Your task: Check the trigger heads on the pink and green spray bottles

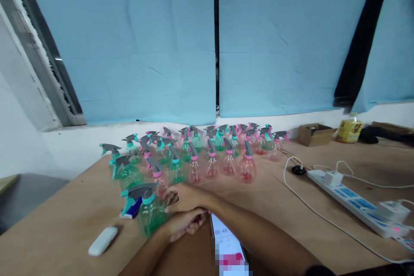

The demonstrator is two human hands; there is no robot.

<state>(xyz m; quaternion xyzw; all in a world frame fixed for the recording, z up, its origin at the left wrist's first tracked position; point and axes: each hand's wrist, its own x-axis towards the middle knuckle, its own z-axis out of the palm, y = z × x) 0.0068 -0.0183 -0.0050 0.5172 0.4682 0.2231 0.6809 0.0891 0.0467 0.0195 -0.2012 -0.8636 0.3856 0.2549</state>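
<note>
My forearms cross near the table's front edge. My right hand point(183, 196) lies over my left wrist, its fingers loosely bent and the thumb apart, with nothing seen in it. Its thumb is close beside a green spray bottle point(152, 217) with a grey and turquoise trigger head; whether they touch I cannot tell. Just beyond its fingers stands a pink-collared spray bottle point(157, 174), partly hidden. Beneath, my left hand point(189, 224) has its fingers curled in, and no object shows in them. A phone point(223, 233) with a running timer lies right of both hands.
Many green and pink spray bottles point(211, 166) stand in rows behind. At left lie a white oval case point(102, 240) and a blue packet point(132, 209). A power strip point(352, 202) with cables occupies the right, near a cardboard box point(312, 136) and yellow-labelled bottle point(349, 130).
</note>
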